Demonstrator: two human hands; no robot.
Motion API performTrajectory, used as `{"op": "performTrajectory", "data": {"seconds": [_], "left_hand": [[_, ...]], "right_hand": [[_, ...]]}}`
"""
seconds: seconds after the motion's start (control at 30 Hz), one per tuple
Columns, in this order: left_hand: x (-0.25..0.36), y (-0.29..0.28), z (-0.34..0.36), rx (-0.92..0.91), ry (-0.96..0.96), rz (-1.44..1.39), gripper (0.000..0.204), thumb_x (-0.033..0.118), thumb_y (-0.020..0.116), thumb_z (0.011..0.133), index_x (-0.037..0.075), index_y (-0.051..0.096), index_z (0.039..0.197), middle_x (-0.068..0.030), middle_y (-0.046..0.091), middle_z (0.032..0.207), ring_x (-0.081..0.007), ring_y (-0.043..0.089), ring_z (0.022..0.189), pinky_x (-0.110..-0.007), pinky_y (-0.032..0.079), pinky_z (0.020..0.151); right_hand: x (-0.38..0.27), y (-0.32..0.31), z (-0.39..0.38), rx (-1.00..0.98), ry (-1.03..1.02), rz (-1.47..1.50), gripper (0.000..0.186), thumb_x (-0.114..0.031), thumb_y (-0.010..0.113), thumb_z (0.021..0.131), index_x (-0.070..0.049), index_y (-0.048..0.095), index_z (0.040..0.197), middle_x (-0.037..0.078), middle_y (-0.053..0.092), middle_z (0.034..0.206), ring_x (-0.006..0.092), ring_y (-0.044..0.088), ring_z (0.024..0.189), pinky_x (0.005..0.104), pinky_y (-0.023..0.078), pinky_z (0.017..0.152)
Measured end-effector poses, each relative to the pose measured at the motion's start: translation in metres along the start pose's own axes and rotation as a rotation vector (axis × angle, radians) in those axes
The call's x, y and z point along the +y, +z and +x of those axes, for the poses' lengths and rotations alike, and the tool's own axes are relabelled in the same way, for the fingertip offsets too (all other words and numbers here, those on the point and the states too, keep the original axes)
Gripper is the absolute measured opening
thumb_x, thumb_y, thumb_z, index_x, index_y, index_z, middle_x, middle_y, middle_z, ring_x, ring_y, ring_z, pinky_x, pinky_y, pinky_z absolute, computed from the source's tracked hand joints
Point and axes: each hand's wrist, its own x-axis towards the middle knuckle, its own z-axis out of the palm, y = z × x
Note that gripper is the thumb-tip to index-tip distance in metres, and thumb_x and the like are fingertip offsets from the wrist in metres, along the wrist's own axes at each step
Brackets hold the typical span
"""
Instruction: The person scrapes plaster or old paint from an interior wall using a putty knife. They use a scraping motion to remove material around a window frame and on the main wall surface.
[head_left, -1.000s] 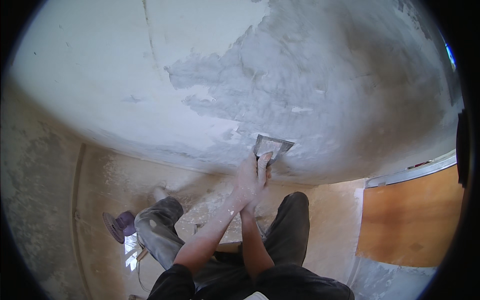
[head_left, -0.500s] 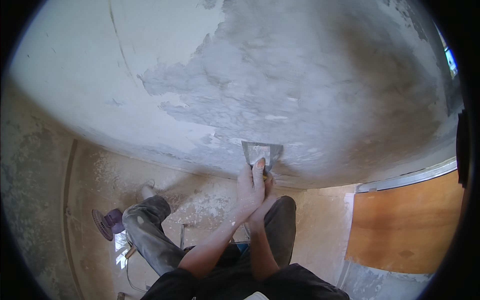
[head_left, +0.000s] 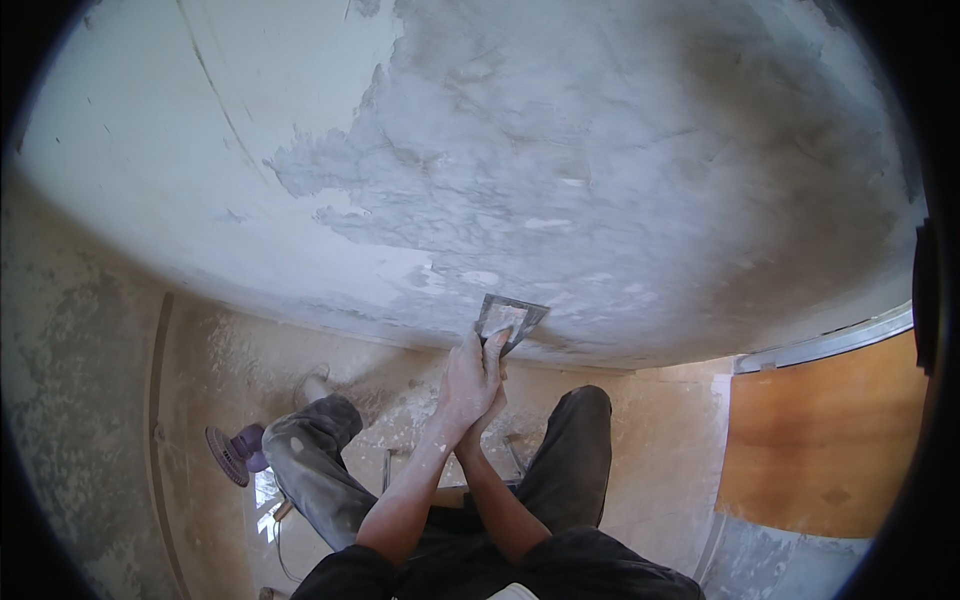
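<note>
My left hand (head_left: 465, 382) is closed round the handle of a wide-bladed scraper (head_left: 508, 318), its thumb stretched along the blade. Tucked under and behind it, my right hand (head_left: 487, 412) is closed at the same handle; its fingers are mostly hidden. Pale dust coats the skin of the hands. The scraper's blade is tilted and lies against or just before the lower part of a wall (head_left: 600, 210). Smeared grey covers the wall's middle and right, with a ragged border to a whiter coat (head_left: 230, 110) on the left.
Purple fan (head_left: 236, 455) on the floor, left of my bent left leg (head_left: 315, 470). A cable runs close by. Flakes lie along the wall's foot. An orange-brown wooden panel (head_left: 820, 430) and a metal strip (head_left: 830, 350) are at right. A stool-like frame shows between my legs.
Both hands and the scraper have moved left and slightly down, and the blade has turned to a slant. My right knee is farther from my hands. The view has shifted slightly.
</note>
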Motion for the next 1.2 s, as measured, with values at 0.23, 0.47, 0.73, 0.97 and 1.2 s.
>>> {"op": "performTrajectory", "data": {"seconds": [0.23,0.47,0.73,0.97,1.2], "left_hand": [[0.012,-0.004,0.013,0.144,0.278,0.055,0.037,0.034,0.046,0.101,-0.001,0.059,0.102,-0.0177,0.064,0.066,-0.0400,0.064,0.064,-0.047,0.048,0.062],[0.012,0.002,0.003,-0.046,0.056,-0.311,0.042,0.035,0.045,0.103,-0.005,0.056,0.096,-0.0115,0.059,0.063,-0.0216,0.061,0.056,-0.036,0.047,0.054],[0.014,0.007,0.005,-0.021,0.013,-0.318,0.044,0.037,0.046,0.103,-0.005,0.055,0.093,-0.0104,0.059,0.060,-0.0193,0.061,0.055,-0.034,0.047,0.053],[0.028,-0.004,0.001,0.022,0.051,-0.166,0.050,0.040,0.042,0.104,-0.003,0.053,0.080,-0.0088,0.056,0.054,-0.0157,0.058,0.052,-0.032,0.046,0.050],[0.025,-0.013,0.003,-0.158,0.038,-0.343,0.047,0.040,0.046,0.102,-0.006,0.054,0.091,-0.0106,0.058,0.057,-0.0195,0.062,0.054,-0.035,0.048,0.053]], "right_hand": [[-0.029,0.028,0.012,-0.051,-0.182,-0.276,0.012,-0.014,0.054,0.095,-0.003,0.055,0.090,-0.003,0.053,0.084,0.0097,0.052,0.082,0.0267,0.042,0.074],[-0.029,0.010,0.008,-0.100,-0.340,-0.541,0.009,-0.010,0.048,0.096,-0.004,0.055,0.094,-0.002,0.047,0.086,0.0091,0.046,0.085,0.0264,0.040,0.078],[-0.025,0.005,0.016,-0.051,-0.194,-0.239,0.019,-0.008,0.046,0.098,-0.003,0.064,0.094,-0.004,0.057,0.086,0.0058,0.052,0.086,0.0247,0.040,0.083],[-0.024,0.006,0.000,-0.026,-0.126,-0.366,0.010,-0.008,0.047,0.097,-0.004,0.056,0.094,-0.003,0.046,0.092,0.0047,0.046,0.088,0.0220,0.039,0.079],[-0.023,0.012,-0.001,0.040,-0.120,-0.134,0.015,-0.012,0.046,0.099,-0.004,0.059,0.096,-0.002,0.051,0.091,0.0059,0.049,0.089,0.0228,0.040,0.079]]}}
